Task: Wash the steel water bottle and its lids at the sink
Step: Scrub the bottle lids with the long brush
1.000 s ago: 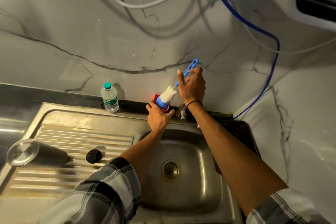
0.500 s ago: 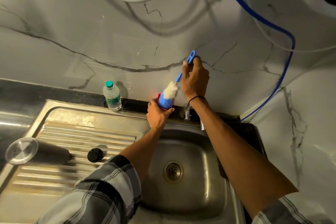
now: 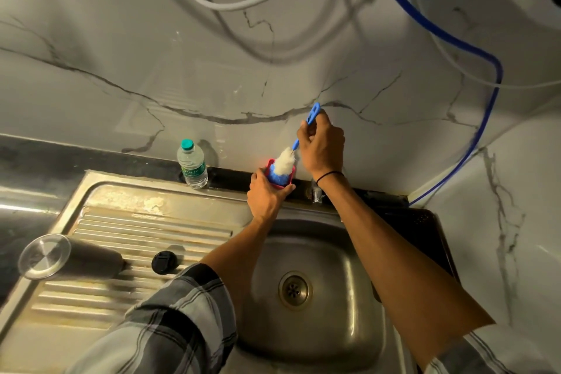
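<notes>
The steel water bottle [image 3: 76, 258] lies on its side on the ribbed drainboard at the left, its base toward me. A black lid [image 3: 164, 262] sits on the drainboard just right of it. My left hand [image 3: 267, 194] grips a small red container [image 3: 280, 181] at the back edge of the sink. My right hand [image 3: 321, 146] holds the blue handle of a bottle brush [image 3: 283, 165], whose white and blue bristle head is pushed down into the red container.
The steel sink basin [image 3: 343, 267] with its drain [image 3: 294, 289] is below my arms. A small tap [image 3: 315, 193] stands behind it. A clear plastic water bottle [image 3: 192, 167] stands at the wall. White and blue hoses [image 3: 473, 48] hang along the marble wall.
My right hand has pushed the brush head lower into the red container. The view shifted slightly; the steel bottle and black lid have not moved.
</notes>
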